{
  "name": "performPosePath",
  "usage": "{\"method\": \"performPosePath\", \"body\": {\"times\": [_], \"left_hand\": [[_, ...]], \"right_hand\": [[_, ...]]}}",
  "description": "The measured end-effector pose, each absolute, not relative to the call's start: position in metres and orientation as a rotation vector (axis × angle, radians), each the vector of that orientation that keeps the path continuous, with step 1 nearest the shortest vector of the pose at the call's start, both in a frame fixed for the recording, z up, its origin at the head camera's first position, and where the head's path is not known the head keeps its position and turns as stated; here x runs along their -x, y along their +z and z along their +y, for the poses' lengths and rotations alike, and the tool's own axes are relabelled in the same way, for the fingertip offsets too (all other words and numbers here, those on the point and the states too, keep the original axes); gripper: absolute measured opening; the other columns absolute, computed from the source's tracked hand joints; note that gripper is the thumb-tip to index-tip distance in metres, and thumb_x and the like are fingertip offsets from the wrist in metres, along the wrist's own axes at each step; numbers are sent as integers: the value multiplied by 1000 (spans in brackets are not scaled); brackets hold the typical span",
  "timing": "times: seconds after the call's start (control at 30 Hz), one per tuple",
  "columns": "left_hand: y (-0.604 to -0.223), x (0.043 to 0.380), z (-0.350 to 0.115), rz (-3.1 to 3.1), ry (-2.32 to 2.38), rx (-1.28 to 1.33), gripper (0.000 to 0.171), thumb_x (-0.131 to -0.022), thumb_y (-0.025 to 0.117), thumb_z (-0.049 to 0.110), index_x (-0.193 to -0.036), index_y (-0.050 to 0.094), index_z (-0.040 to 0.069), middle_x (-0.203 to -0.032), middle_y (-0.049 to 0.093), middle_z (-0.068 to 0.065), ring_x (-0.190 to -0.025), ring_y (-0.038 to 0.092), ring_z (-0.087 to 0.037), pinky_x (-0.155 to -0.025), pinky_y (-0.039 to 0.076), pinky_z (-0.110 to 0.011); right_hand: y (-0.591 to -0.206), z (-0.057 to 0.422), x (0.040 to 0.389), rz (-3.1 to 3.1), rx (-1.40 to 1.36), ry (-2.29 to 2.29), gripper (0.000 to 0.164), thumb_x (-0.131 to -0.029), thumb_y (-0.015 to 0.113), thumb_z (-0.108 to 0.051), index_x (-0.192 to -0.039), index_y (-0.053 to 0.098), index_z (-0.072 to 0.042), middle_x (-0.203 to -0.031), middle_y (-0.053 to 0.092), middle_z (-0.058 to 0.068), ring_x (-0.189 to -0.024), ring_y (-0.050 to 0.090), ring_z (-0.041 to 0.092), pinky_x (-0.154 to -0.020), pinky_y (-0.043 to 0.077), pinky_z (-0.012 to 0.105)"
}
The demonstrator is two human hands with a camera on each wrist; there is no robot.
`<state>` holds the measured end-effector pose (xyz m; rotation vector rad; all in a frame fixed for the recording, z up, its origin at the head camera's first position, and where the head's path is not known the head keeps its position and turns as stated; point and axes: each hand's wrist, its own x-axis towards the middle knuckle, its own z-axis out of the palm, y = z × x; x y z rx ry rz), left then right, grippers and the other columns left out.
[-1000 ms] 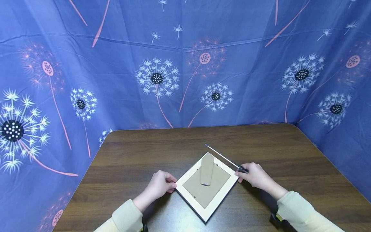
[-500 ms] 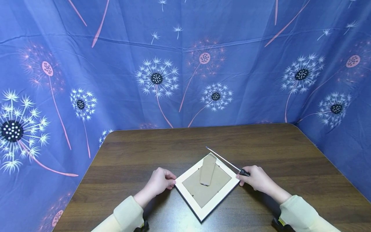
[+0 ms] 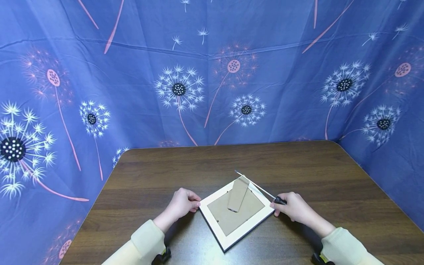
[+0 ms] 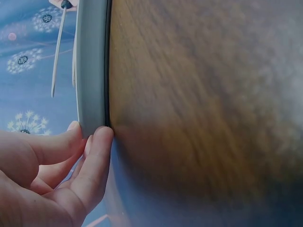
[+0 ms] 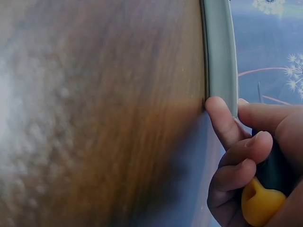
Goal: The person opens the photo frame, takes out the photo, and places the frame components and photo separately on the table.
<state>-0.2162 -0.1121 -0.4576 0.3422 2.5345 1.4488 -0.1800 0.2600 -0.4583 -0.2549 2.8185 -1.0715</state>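
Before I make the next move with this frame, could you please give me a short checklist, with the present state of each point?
1. Left hand pinches the frame at one corner: ok.
2. Right hand pinches the opposite corner: ok.
3. Right hand free of tools: not ok, it also holds the screwdriver.
4. Screwdriver tip away from both hands: ok.
5. Frame's back facing up: ok, the stand shows.
6. Frame fully resting on the table: cannot tell.

Screened-off work area, room type indeterminable: blue dandelion-print cloth (image 3: 285, 106) hangs around 3 sides of 1 wood-grain worktop (image 3: 159, 169).
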Motion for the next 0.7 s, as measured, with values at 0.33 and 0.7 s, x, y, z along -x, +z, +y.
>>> {"method": "performPosePath", "body": {"times": [0.33,0.7], "left_hand": [[-456,221,-112,2542,1437,-318,5,-81,67,-7,-85,70,-7,-78,70,-14,-62,69,-22,-56,59,-28],[-457,227,-111,2511,1459,-319,5,-81,67,-7,-85,70,-8,-79,70,-16,-63,69,-21,-57,59,-28]], "right_hand": [[-454,258,175,2795,290,-1058,19,-88,66,-24,-75,63,-11,-60,64,-6,-33,37,3,-29,40,24],[-452,258,171,2775,301,-1052,15,-87,67,-24,-80,64,-11,-61,66,-6,-33,37,3,-29,40,24]]}}
